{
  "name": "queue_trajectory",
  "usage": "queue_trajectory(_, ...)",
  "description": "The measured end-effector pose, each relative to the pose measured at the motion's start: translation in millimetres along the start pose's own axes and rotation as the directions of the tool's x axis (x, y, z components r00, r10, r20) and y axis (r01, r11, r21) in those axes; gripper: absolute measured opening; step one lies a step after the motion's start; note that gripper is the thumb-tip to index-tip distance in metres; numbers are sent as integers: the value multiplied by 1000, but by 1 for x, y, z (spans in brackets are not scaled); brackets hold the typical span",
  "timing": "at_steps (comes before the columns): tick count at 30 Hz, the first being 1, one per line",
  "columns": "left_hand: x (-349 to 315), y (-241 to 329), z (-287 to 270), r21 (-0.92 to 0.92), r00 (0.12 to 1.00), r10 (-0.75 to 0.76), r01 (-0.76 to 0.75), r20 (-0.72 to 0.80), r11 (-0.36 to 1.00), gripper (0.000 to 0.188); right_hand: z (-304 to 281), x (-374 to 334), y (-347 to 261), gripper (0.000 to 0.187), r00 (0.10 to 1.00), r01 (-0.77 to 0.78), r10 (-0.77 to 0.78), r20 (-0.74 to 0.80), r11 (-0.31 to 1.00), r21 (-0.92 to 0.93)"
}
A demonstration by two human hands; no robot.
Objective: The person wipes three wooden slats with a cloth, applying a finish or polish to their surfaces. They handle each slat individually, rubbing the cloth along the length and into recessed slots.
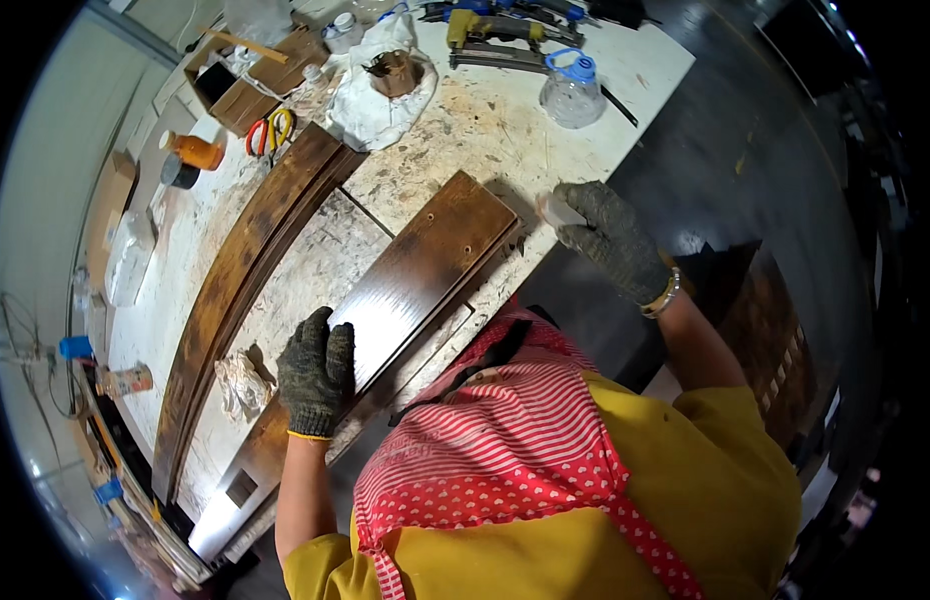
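Note:
A long brown wooden board (415, 270) with a dark, glossy finish lies slantwise along the near edge of the workbench. It has small holes near its far end and a square cutout near its near end. My left hand (318, 375), in a dark knit glove, rests on the board with the fingers laid over it. My right hand (615, 240), gloved likewise, is off the board's far end by the table edge. Its fingers close on a small whitish piece (559, 210), whose kind I cannot make out. Beside the left hand sits a crumpled cloth (245, 385).
A curved brown wooden piece (240, 270) lies beyond the board on the stained white workbench (415, 190). Farther back are a white cloth (370, 120), scissors (273, 130), an orange bottle (195, 150), a cardboard box (250, 90), a yellow nail gun (495, 35) and a clear jug (573, 95).

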State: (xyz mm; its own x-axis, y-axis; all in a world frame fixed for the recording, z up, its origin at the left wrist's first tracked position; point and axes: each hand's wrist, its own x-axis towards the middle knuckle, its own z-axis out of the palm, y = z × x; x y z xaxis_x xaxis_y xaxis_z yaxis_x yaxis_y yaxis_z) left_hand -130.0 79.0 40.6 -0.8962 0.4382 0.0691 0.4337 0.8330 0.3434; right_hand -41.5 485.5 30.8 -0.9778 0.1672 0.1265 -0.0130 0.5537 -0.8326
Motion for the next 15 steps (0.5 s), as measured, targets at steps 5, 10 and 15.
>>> queue_trajectory(5, -8, -8, -4, -73, 997, 66, -62, 48, 995, 50, 47, -22, -15, 41, 958, 24, -67, -280, 988, -155)
queue_trajectory(10, -8, -15, -8, -105, 988, 128, -118, 89, 987, 55, 73, -28, -21, 41, 916, -6, -99, -389, 966, -259)
queue_trajectory(15, -11, -16, -8, -169, 990, 119, -105, 78, 980, 56, 99, -36, -39, 44, 938, -69, -46, -345, 947, -315)
